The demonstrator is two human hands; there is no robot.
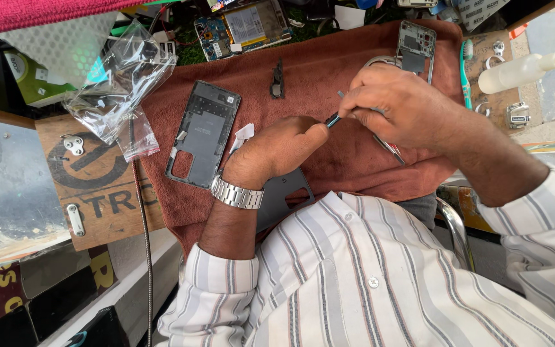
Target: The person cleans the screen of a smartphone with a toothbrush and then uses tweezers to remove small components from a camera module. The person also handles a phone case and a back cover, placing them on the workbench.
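1. Rust-brown towelling, a cloth (329,71), covers the middle of the worktop (107,199), and both hands work above it.
2. The left hand (277,151), with a metal watch (237,194) on its wrist, has its grip closed: thumb and fingertips pinch a small dark part (333,120) at its near end.
3. The right hand (396,106) meets that same small dark part from the other side, its grip curled shut around a thin pair of metal tweezers (390,149) whose free end sticks out below the palm. Whether the tweezer tips are pinched together cannot be told, since the fingers hide them.
4. The small dark part is held in the air between the two hands, just above the cloth, near its centre.
5. A dark phone back cover (203,132) lies flat on the cloth to the left of the left hand, with a scrap of white paper (243,136) just beside it.
6. A grey flat plate (284,196) shows under the left wrist.
7. A phone frame (415,48) lies at the cloth's far right edge, beyond the right hand.
8. Clear plastic bags (120,83) are heaped at the cloth's left side.
9. A white squeeze bottle (518,72) lies on the right, well apart from the hands.
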